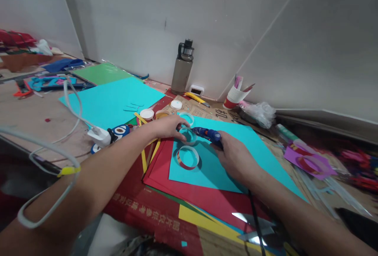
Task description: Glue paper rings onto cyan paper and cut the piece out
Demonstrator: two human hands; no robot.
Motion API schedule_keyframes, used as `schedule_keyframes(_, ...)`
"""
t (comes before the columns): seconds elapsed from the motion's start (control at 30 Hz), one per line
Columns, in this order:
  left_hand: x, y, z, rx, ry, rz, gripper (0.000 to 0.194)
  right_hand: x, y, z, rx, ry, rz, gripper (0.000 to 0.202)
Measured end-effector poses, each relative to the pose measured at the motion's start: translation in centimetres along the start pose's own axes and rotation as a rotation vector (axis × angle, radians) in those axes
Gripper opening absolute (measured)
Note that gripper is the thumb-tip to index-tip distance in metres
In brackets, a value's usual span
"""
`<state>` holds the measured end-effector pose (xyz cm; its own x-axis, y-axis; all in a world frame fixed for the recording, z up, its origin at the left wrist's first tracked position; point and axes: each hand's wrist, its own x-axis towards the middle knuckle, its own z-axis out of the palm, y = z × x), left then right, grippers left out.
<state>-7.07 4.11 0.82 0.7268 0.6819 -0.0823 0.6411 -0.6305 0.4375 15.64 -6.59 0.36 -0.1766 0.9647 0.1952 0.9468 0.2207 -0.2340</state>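
My right hand (232, 151) grips a blue hot glue gun (211, 134), its nozzle pointing left at the middle paper ring (191, 141). On that ring's left side, the thumb and forefinger of my left hand (170, 127) close in a pinch; the exact contact is partly hidden. Nearer to me stands a red and white paper ring (189, 166), while another pale ring (189, 117) sits just behind my left fingertips. All three rest on a turquoise sheet (218, 175), which lies over red sheets (165, 175).
Scissors (254, 220) lie at the front right, beside the glue gun's black cord (255, 216). A white charging cable (69, 157) loops around my left forearm. Toward the wall are a bottle (181, 73), a yellow cutter knife (196, 98) and a paper cup with pens (233, 97).
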Motion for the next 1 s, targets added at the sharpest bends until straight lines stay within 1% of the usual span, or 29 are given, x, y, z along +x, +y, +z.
schedule_keyframes(0.2, -0.1, 0.2, -0.1, 0.002, -0.005, -0.009, 0.061, 0.2, -0.1, 0.5, -0.033, -0.002, -0.029, 0.011)
schedule_keyframes(0.37, -0.1, 0.3, -0.2, -0.009, -0.019, -0.013, 0.063, -0.4, -0.7, -0.3, -0.118, -0.046, -0.008, 0.011)
schedule_keyframes(0.47, -0.2, 0.3, -0.2, -0.002, -0.011, -0.009, 0.062, -0.6, -1.0, -0.7, -0.117, -0.042, -0.009, 0.011)
schedule_keyframes(0.63, 0.0, 0.2, -0.1, 0.017, -0.008, -0.007, 0.063, 0.0, -1.2, 0.3, -0.074, -0.027, -0.043, 0.01)
schedule_keyframes(0.77, 0.1, 0.0, 0.0, 0.017, -0.001, 0.002, 0.062, 0.4, -0.9, 0.8, -0.082, -0.018, -0.065, 0.01)
schedule_keyframes(1.0, 0.0, 0.1, -0.1, -0.001, -0.01, -0.001, 0.063, -0.5, -0.9, -0.2, -0.107, -0.026, -0.025, 0.011)
